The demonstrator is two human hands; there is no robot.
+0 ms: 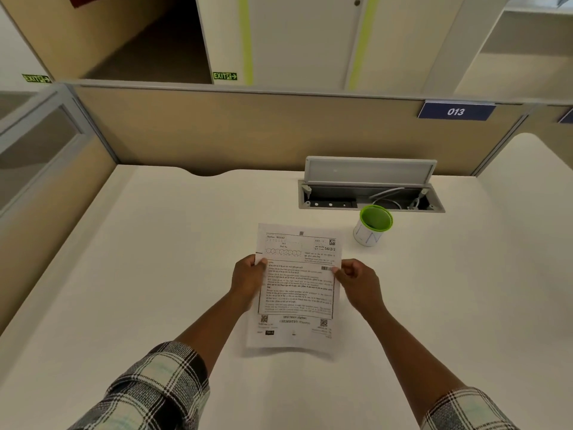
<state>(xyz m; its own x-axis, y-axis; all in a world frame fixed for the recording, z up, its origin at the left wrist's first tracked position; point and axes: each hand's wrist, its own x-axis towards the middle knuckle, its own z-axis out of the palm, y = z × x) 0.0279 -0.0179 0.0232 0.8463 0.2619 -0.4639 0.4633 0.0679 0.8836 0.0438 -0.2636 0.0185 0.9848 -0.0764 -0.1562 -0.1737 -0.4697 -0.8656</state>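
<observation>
A white printed sheet of paper [297,287] is held above a white desk [139,274]. The left hand [248,279] pinches its left edge, the right hand [356,282] its right edge. Beyond the right hand stands a white cup with green lining [372,226], near an open grey cable tray [369,193].

An office: a white cubicle desk [155,274] behind a beige partition [248,128] with number plate 013 [455,111], cable tray [369,197], exit sign [224,76].
</observation>
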